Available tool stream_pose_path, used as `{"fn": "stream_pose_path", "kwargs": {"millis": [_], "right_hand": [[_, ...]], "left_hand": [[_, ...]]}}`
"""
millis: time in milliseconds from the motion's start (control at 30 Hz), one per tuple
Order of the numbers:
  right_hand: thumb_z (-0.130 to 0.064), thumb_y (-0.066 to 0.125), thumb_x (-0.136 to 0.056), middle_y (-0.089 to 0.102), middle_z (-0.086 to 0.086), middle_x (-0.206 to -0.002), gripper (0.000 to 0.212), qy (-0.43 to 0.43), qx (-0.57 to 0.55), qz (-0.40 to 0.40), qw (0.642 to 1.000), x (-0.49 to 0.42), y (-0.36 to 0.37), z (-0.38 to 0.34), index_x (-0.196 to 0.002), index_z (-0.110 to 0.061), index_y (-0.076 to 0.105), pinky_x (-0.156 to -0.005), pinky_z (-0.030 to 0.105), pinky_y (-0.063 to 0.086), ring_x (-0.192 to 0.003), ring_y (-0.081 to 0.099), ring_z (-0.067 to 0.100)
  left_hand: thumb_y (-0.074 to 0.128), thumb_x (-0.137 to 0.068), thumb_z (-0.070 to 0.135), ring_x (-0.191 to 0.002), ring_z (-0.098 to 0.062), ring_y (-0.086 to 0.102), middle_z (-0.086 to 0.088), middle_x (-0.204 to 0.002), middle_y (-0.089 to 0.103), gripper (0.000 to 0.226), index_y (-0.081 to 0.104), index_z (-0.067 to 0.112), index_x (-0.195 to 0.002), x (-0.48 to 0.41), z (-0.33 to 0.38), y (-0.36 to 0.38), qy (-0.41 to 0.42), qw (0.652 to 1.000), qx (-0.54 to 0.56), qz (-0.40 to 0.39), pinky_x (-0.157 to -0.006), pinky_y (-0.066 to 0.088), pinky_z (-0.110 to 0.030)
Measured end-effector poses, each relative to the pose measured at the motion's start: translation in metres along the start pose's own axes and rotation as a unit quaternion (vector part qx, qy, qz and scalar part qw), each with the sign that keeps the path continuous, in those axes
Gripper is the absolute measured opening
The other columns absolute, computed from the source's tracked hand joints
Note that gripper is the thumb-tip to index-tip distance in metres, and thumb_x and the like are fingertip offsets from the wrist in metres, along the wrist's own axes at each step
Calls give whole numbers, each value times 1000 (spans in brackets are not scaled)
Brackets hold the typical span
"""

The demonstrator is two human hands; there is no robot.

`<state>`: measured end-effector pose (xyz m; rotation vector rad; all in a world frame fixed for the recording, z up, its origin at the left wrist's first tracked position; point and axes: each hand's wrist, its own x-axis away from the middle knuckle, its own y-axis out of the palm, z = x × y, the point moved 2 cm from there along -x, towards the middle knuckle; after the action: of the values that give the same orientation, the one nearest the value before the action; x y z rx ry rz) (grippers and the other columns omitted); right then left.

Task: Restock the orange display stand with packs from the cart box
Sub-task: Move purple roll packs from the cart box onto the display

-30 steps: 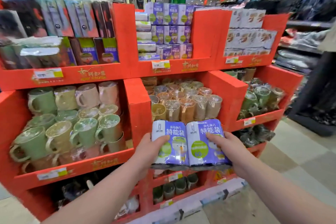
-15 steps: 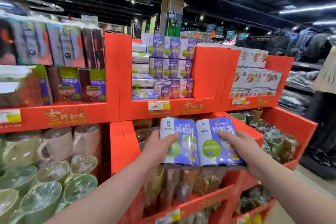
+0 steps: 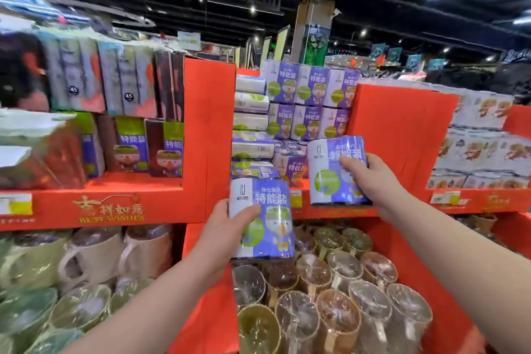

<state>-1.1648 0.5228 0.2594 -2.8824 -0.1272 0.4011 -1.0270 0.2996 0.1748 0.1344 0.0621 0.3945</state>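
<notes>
Left hand closed round the side of one purple pack, thumb across its front, held upright at centre frame just below the front lip of the orange display stand. Right hand closed over the right edge of a second purple pack, raised higher, right of centre, level with the middle compartment's opening. Packs held apart, one per hand, probably so each could be set in singly; the right pack looked nearest to placement. Label sides faced outward, matching the stacked purple packs already standing at the compartment's rear; upright carry likely chosen to slot straight into that facing. Stock in that compartment stood tall at the back, lower and untidy toward the front, with sideways rolls piled along its left. Open room judged to lie at front right, beside the orange divider wall; that wall and the shelf lip were the edges to clear. Wrapped cups crowded the bin directly beneath both hands, so little margin for a dropped pack. Cart box not in view. Left compartment, upper left of frame, blurred; contents unclear.
</notes>
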Motion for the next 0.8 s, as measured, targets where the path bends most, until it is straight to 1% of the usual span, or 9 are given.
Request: {"fn": "stream_pose_path", "kwargs": {"millis": [67,133,233,300,433,533,600,700,800], "right_hand": [[-31,65,-88,66,7,-90,33,-15,-9,-12,1000,-30,11,1,-111,-6,62,-51,22,47,-63,60,13],[-29,67,-88,63,3,-85,33,-24,-14,-27,999,-55,21,4,-112,-8,60,-47,20,46,-59,55,9],[-14,68,-87,61,-1,-85,31,-20,-34,-70,997,-80,34,10,-113,-11,53,-42,16,47,-65,58,8],[-4,70,-83,62,3,-90,36,-3,-35,-103,994,-93,43,18,-112,-10,50,-47,23,51,-70,60,12],[7,72,-76,64,13,-97,47,32,6,-160,987,-115,57,43,-113,-10,48,-59,37,54,-71,63,21],[14,68,-76,63,13,-94,52,24,20,-200,979,-122,67,57,-113,-13,44,-46,21,50,-61,61,11],[14,68,-75,63,10,-94,56,12,32,-211,977,-128,69,63,-118,-12,44,-43,13,45,-65,58,10],[4,80,-66,65,11,-106,71,-5,112,-216,970,-139,69,69,-126,-8,44,-62,22,51,-86,64,22],[-12,85,-60,60,14,-120,98,-15,246,-215,945,-142,73,67,-141,-8,29,-74,29,47,-102,60,27]], "left_hand": [[76,-54,52,-94,-30,71,-9,-106,73,75,59,14,-117,-7,4,-6,6,1000,5,22,-88,54,-55],[77,-71,39,-95,-33,70,-13,-107,72,58,58,10,-118,-12,9,-9,14,999,10,45,-88,54,-54],[67,-88,21,-96,-34,70,-16,-109,71,36,56,6,-119,-22,10,-11,15,997,25,76,-85,56,-49],[69,-86,23,-96,-33,70,-14,-107,72,37,57,8,-117,-26,11,-10,25,995,23,94,-85,56,-49],[71,-64,40,-95,-32,70,-11,-104,73,56,58,13,-111,-33,11,-7,37,987,13,153,-88,54,-54],[72,-63,39,-95,-33,70,-12,-104,73,59,58,12,-114,-38,9,-2,36,985,14,165,-88,54,-56],[76,-71,33,-94,-33,70,-12,-104,73,51,58,11,-113,-41,8,1,36,984,10,172,-88,54,-56],[75,-76,29,-96,-34,69,-13,-105,72,47,57,10,-115,-46,6,5,38,982,11,183,-89,53,-56],[70,-85,24,-96,-35,69,-15,-107,72,37,56,9,-117,-50,6,12,39,983,15,180,-88,54,-55]]}}
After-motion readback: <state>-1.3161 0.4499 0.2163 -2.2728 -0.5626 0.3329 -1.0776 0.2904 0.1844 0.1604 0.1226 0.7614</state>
